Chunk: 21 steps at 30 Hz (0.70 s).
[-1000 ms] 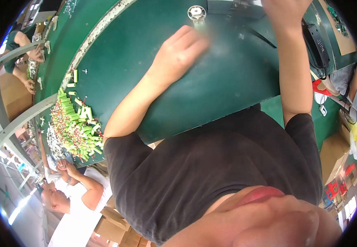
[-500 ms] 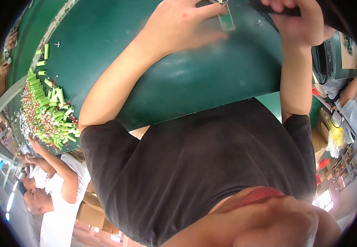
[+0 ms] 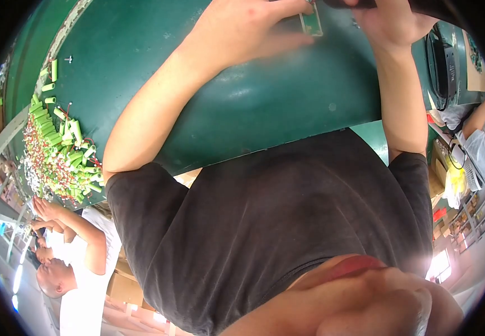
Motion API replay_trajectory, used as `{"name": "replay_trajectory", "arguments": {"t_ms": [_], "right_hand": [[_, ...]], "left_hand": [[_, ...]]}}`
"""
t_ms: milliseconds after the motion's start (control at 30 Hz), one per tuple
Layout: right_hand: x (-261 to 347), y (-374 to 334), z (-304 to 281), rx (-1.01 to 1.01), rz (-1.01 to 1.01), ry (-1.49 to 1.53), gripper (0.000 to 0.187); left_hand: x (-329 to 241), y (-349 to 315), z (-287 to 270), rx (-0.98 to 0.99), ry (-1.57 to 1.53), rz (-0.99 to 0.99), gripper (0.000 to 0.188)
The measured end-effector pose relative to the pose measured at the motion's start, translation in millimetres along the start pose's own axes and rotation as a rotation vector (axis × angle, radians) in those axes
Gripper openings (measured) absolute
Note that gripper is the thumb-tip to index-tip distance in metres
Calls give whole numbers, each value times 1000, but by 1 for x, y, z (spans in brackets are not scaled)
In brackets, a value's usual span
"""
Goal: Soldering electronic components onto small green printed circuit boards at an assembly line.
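Green table (image 3: 287,106), clear strip (image 3: 311,23) by my left hand (image 3: 242,28).
From the strip's left, my thumb and forefinger stand wide apart, forefinger near its upper end, no pinch that shows; right of it, my right hand (image 3: 390,22) is curled round a dark thing (image 3: 430,7), mostly cut off. I judge I'm positioning the strip; the next move calls for a steady pinch. Pale marks on the black box (image 3: 446,70), farther right of the strip, are unreadable; no brand shows.

Free tabletop (image 3: 276,106) between forearms (image 3: 161,103), clear-edged piece (image 3: 312,22) beyond
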State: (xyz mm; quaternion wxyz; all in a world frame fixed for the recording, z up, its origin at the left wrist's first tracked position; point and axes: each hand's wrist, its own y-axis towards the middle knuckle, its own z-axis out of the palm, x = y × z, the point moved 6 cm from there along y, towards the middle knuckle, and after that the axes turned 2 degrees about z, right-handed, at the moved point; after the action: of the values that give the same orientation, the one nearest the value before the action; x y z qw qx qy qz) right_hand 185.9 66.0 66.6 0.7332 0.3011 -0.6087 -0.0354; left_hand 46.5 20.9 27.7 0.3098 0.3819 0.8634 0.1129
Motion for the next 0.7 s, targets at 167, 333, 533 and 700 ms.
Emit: {"name": "replay_trajectory", "arguments": {"t_ms": [167, 333, 533, 700], "right_hand": [[0, 0, 4, 3, -8, 5, 45], [-3, -1, 3, -5, 19, 34, 46], [-7, 1, 4, -25, 35, -15, 42], [-1, 0, -3, -147, 51, 122, 43]], "left_hand": [[1, -1, 0, -14, 0, 1, 39], [4, -3, 6, -61, -22, 27, 43], [4, -1, 5, -88, -27, 52, 48], [-3, 9, -9, -31, -78, -38, 53]]}}
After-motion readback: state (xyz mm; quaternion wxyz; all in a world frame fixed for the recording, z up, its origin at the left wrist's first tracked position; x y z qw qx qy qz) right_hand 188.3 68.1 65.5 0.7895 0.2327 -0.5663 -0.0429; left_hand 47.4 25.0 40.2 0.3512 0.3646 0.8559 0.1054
